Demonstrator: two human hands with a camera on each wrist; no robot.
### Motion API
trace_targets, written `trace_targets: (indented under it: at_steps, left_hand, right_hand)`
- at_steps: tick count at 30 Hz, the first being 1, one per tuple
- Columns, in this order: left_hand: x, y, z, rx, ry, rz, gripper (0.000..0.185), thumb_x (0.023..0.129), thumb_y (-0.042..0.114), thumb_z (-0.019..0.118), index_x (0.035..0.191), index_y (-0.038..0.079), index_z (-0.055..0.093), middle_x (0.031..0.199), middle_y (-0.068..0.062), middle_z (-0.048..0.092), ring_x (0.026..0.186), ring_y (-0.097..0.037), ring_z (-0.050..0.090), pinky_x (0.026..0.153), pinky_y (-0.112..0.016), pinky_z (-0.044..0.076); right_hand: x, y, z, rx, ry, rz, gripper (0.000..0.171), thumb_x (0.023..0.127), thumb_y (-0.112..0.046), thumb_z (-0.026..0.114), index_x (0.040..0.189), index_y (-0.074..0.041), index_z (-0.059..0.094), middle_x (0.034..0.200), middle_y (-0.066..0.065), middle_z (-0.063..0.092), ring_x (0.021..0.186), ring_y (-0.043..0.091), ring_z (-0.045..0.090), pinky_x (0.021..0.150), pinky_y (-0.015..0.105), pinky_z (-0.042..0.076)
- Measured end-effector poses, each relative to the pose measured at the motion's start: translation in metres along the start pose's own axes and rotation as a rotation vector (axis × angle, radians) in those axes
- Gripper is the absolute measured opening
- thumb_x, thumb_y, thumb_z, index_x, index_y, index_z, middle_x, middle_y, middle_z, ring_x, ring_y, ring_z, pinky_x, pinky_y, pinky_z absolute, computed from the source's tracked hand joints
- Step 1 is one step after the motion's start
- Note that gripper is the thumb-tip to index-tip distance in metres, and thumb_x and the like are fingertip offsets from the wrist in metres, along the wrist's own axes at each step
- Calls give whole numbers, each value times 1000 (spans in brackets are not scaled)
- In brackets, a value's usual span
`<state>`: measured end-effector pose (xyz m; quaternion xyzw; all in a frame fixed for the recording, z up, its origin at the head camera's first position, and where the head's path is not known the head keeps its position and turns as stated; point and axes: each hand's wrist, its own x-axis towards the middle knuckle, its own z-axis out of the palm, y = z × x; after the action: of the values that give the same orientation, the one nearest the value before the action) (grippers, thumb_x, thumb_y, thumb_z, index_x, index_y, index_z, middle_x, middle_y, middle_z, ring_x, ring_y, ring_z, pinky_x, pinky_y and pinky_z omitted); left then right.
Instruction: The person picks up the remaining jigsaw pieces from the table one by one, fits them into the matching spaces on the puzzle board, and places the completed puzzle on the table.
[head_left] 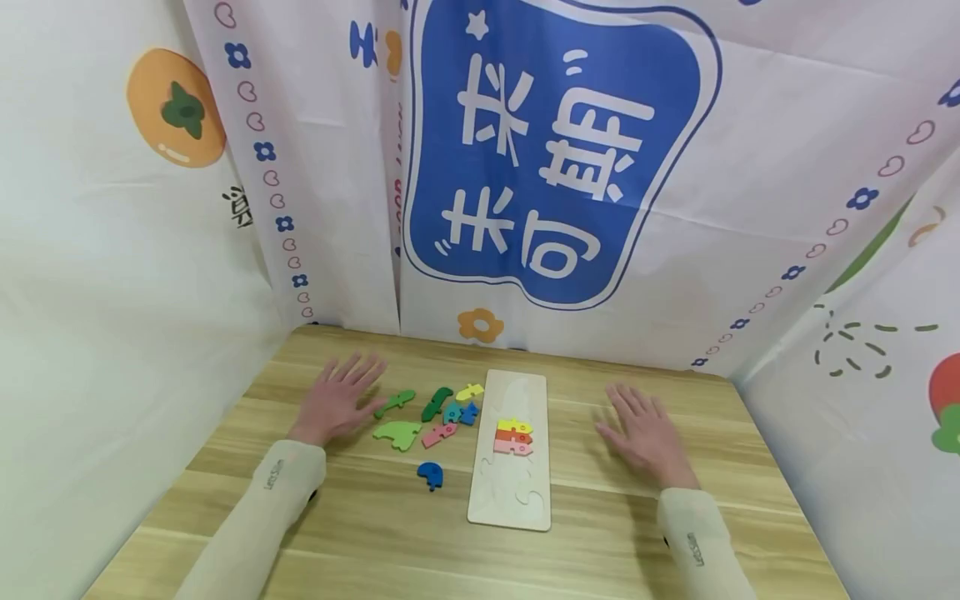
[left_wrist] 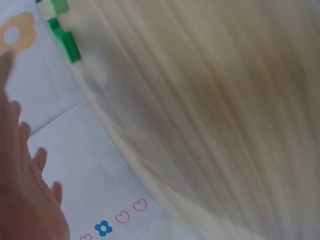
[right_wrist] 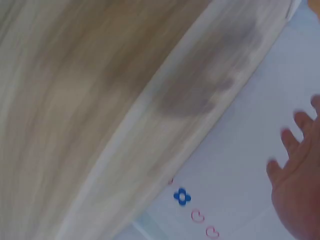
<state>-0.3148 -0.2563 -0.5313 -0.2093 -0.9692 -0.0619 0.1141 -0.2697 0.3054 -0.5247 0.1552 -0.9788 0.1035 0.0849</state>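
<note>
My left hand (head_left: 337, 404) is held palm down with fingers spread, its thumb nearest a slim green puzzle piece (head_left: 396, 402). My right hand (head_left: 649, 435), also spread and holding nothing, is to the right of a pale wooden puzzle board (head_left: 512, 504). Side by side on the board's middle are a yellow piece (head_left: 513, 426), an orange-red piece (head_left: 513, 437) and a pink piece (head_left: 512, 448). Loose between left hand and board lie a light green piece (head_left: 398, 434), a dark green piece (head_left: 437, 404), another pink piece (head_left: 438, 435) and a blue piece (head_left: 431, 475).
Near the board's upper left edge lie a small yellow piece (head_left: 470, 392), a teal piece (head_left: 452, 412) and a second blue piece (head_left: 469, 413). The wooden table (head_left: 600, 542) meets printed white curtains (head_left: 330, 167) at its back and sides.
</note>
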Motion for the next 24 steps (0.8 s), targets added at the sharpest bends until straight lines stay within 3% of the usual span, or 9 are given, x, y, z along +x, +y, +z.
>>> trace_targets:
  at_steps: [7,17,24]
  left_hand:
    - [3,23,7,-151,-111,6,70,103,49,59,162,21,36,167,-9,37,149,-43,38,120,-67,28]
    - [8,52,13,-221,-138,50,64,100,44,66,156,19,48,158,-9,50,143,-40,47,116,-66,35]
    - [15,71,17,-199,-172,76,64,100,50,64,155,21,49,157,-7,52,144,-37,48,117,-63,36]
  right_hand:
    - [0,-30,8,164,-150,-12,67,104,-41,60,160,-11,38,161,20,42,146,47,41,119,66,31]
    - [8,-68,25,255,-282,-43,73,98,-46,69,157,-10,44,165,13,39,151,39,36,123,59,29]
    - [12,-82,27,270,-343,-28,79,93,-48,75,156,-11,47,166,8,39,153,37,35,122,58,31]
